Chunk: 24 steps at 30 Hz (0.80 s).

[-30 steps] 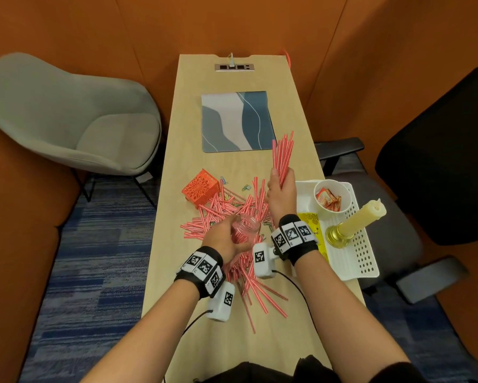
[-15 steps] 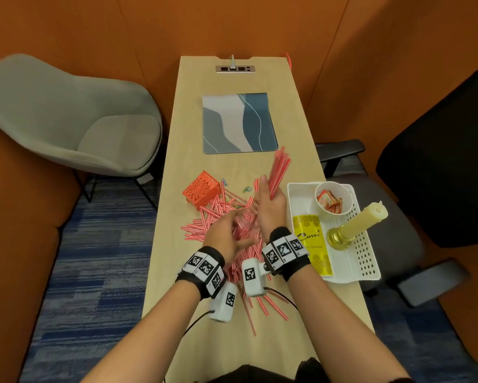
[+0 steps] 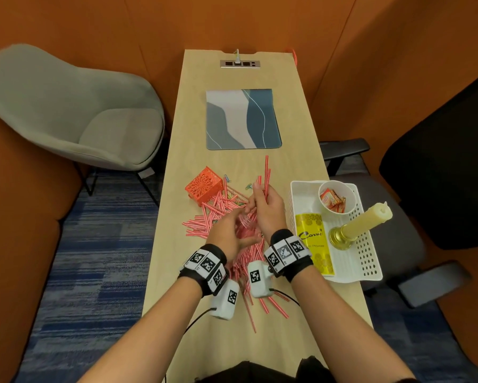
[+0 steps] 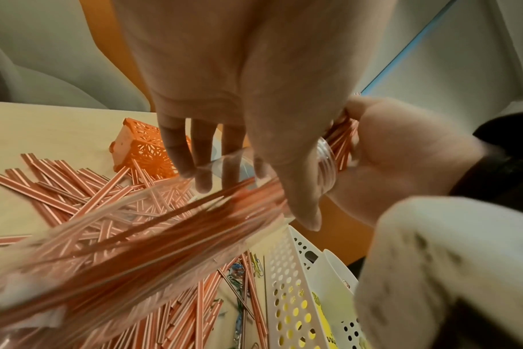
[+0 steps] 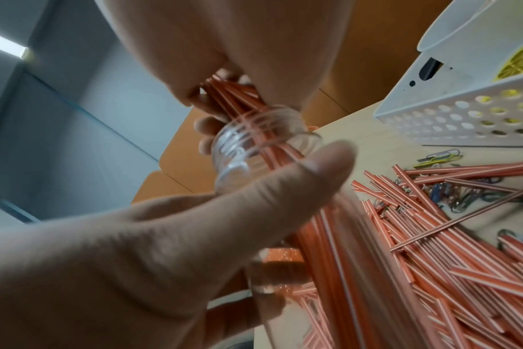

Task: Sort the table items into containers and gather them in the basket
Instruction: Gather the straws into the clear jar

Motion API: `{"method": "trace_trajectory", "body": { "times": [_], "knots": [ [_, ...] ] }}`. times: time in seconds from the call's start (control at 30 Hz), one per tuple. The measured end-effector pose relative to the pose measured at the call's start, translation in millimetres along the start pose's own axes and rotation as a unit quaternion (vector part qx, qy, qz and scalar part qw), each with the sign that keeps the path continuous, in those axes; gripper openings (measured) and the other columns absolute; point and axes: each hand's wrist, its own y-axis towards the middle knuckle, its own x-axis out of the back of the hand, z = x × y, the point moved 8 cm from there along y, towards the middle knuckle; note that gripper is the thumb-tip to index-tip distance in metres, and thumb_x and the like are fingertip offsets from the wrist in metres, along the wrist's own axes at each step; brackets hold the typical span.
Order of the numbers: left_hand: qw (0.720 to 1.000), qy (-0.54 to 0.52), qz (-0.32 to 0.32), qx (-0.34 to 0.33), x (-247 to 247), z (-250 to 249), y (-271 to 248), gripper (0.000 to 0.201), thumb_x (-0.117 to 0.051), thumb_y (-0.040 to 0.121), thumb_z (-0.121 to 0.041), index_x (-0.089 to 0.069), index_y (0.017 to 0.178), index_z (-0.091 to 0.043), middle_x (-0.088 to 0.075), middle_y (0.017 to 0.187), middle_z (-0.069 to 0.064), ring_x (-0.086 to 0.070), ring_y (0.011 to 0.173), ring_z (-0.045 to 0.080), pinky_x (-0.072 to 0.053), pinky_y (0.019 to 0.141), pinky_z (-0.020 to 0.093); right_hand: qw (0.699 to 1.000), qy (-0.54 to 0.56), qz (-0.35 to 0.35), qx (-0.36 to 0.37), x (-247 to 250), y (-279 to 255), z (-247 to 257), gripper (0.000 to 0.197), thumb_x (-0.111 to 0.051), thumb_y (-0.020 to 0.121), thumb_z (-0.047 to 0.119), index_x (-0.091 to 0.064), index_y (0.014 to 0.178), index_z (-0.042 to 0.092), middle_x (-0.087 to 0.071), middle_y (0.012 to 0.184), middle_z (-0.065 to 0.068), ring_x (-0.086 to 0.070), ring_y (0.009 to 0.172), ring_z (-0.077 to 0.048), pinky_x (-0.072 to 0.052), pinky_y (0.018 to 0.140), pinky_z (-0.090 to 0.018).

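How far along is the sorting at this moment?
Done: sachet cup, yellow packet and candle sit in the white basket. In hand: right hand feeds a straw bundle into the clear jar held by the left hand. Left: loose straws, paper clips, orange box.

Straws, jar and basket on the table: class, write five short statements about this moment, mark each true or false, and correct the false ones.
1. The right hand grips a bundle of straws. True.
2. The left hand holds a clear jar. True.
3. The orange box sits inside the basket. False: it lies on the table, left of the straw pile.
4. The candle stands in the basket. True.
5. All the straws are already in the jar. False: many still lie loose on the table.
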Motion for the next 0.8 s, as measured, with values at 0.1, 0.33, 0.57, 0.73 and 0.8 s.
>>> {"method": "trace_trajectory", "body": {
  "times": [0.1, 0.33, 0.57, 0.73, 0.8],
  "knots": [
    [1.000, -0.011, -0.005, 0.006, 0.4, 2.8, 2.6, 0.092, -0.087, 0.070, -0.037, -0.042, 0.149, -0.021, -0.059, 0.138, 0.001, -0.056, 0.126, 0.020, -0.039, 0.100, 0.026, 1.000, 0.002, 0.000, 0.000, 1.7, -1.8, 0.5, 0.040, -0.046, 0.101, 0.042, -0.054, 0.074, 0.013, -0.058, 0.060, -0.006, -0.058, 0.060, -0.024, -0.050, 0.071, -0.043],
    [1.000, -0.003, -0.008, -0.006, 2.3, 5.8, 8.4, 0.098, -0.085, 0.070, -0.043, -0.037, 0.152, -0.022, -0.054, 0.145, 0.003, -0.053, 0.131, 0.022, -0.038, 0.104, 0.027, 0.995, -0.054, -0.038, 0.079, 7.7, -0.5, 11.4, 0.035, -0.028, 0.104, 0.038, -0.049, 0.078, 0.027, -0.056, 0.084, 0.000, -0.055, 0.085, -0.016, -0.044, 0.089, -0.041],
    [0.999, 0.020, -0.012, -0.046, 11.0, 2.4, 11.9, 0.092, -0.083, 0.071, -0.047, -0.042, 0.149, -0.021, -0.058, 0.138, 0.001, -0.057, 0.122, 0.017, -0.041, 0.097, 0.023, 0.967, -0.216, 0.050, 0.129, -4.2, -4.9, 19.3, 0.030, -0.043, 0.104, 0.035, -0.056, 0.083, 0.017, -0.049, 0.068, 0.011, -0.045, 0.061, -0.004, -0.040, 0.064, -0.027],
    [0.999, -0.007, -0.024, -0.048, 25.1, 9.0, 13.4, 0.092, -0.085, 0.070, -0.047, -0.043, 0.148, -0.022, -0.058, 0.140, -0.001, -0.055, 0.123, 0.014, -0.040, 0.099, 0.023, 0.974, -0.176, 0.033, 0.137, 13.5, -2.2, 31.1, 0.013, -0.070, 0.089, 0.029, -0.071, 0.084, 0.018, -0.051, 0.057, 0.009, -0.041, 0.052, -0.002, -0.036, 0.053, -0.018],
    [0.999, -0.012, -0.022, -0.045, 28.9, 13.1, 13.5, 0.091, -0.087, 0.068, -0.045, -0.046, 0.146, -0.022, -0.060, 0.135, -0.003, -0.057, 0.118, 0.011, -0.041, 0.096, 0.019, 0.979, -0.159, 0.049, 0.121, 15.3, 0.3, 34.8, 0.008, -0.073, 0.087, 0.025, -0.073, 0.085, 0.017, -0.063, 0.062, 0.001, -0.052, 0.056, -0.005, -0.047, 0.059, -0.024]
  ]
}}
